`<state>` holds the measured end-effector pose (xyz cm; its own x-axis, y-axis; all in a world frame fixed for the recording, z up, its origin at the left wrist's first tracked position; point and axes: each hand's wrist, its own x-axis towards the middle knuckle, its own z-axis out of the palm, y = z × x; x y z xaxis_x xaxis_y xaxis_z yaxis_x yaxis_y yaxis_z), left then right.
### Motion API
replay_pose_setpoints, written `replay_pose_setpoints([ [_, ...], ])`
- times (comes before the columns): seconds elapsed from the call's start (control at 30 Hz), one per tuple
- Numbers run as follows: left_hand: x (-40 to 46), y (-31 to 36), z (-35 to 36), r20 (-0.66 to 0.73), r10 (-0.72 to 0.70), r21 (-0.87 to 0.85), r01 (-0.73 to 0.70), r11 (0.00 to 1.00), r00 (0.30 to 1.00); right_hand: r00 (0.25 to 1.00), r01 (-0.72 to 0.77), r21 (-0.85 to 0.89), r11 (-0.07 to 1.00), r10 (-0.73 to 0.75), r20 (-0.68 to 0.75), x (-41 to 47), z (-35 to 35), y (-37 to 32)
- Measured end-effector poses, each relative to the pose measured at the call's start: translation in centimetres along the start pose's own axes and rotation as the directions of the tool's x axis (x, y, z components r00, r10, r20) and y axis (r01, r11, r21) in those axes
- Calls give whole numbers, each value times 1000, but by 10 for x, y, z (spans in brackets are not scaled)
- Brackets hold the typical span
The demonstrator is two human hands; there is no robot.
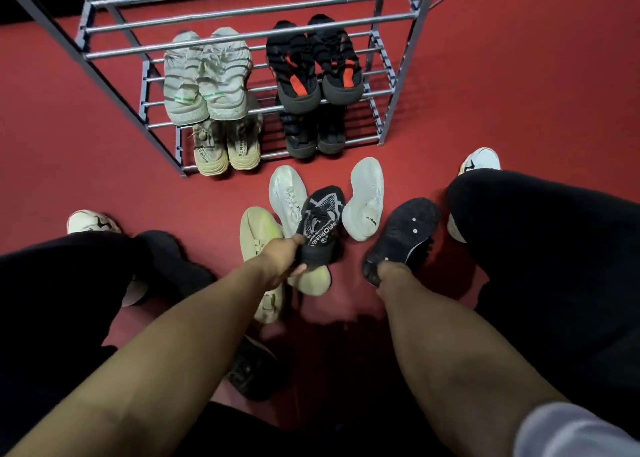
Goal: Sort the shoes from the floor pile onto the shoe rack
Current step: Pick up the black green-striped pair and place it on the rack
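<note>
My left hand (282, 261) grips the heel of a black shoe with white print (320, 222), lifted above the floor pile. My right hand (389, 276) holds the heel end of a second black shoe (403, 236), turned sole up. Under and around them lie two white shoes (287, 193) (366, 198) and two beige shoes (256, 231) (311, 280) on the red floor. The grey metal shoe rack (242, 35) stands ahead, holding a grey pair (204, 75), a black and orange pair (315, 61), a beige pair (225, 145) and a dark pair (313, 132).
My knees in black trousers flank the pile, with my own white shoes at left (91, 221) and right (481, 160). Another dark shoe (254, 370) lies on the floor near my body, between my forearms. Red floor (519, 75) surrounds the rack.
</note>
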<state>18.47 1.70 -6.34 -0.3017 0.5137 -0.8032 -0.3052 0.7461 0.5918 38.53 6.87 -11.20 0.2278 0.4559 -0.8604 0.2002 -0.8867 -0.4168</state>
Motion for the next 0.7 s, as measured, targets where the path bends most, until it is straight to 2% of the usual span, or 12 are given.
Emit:
replay_pose_setpoints([
  [0.1, -5, -5, -12, -20, 5, -227, -9, 974, 1000, 998, -37, 115, 993, 43, -50, -6, -3, -5],
  [0.2, -6, -12, -24, -117, 5, -347, -46, 937, 993, 997, -71, 397, 915, 59, 42, -24, 8, -19],
  [0.27, -7, -15, -29, -159, 6, -368, -65, 928, 987, 998, -16, 456, 890, -15, 65, -32, 16, -26],
  [0.3, -8, -16, -31, -161, 8, -369, -68, 927, 987, 997, 63, 441, 895, -79, 18, -33, 19, -28],
  [0.33, -9, -17, -32, -151, 10, -368, -65, 928, 988, 986, 167, 385, 908, -151, -71, -34, 21, -29],
  [0.4, -12, -18, -34, -125, 12, -378, -59, 924, 992, 920, 351, 167, 922, -306, -244, -34, 27, -27],
  [0.47, -14, -19, -34, -107, 18, -422, -62, 904, 994, 835, 469, -74, 880, -469, -287, -37, 35, -20],
  [0.53, -15, -20, -32, -110, 22, -459, -71, 886, 994, 724, 585, -330, 741, -660, -199, -43, 42, -15],
  [0.6, -16, -23, -31, -155, 30, -451, -98, 887, 987, 626, 641, -561, 523, -779, -11, -49, 47, -10],
  [0.63, -16, -25, -31, -188, 37, -429, -116, 896, 981, 606, 643, -647, 410, -789, 102, -50, 48, -7],
  [0.7, -15, -30, -35, -240, 56, -382, -147, 912, 969, 636, 647, -722, 244, -695, 335, -48, 52, 4],
])
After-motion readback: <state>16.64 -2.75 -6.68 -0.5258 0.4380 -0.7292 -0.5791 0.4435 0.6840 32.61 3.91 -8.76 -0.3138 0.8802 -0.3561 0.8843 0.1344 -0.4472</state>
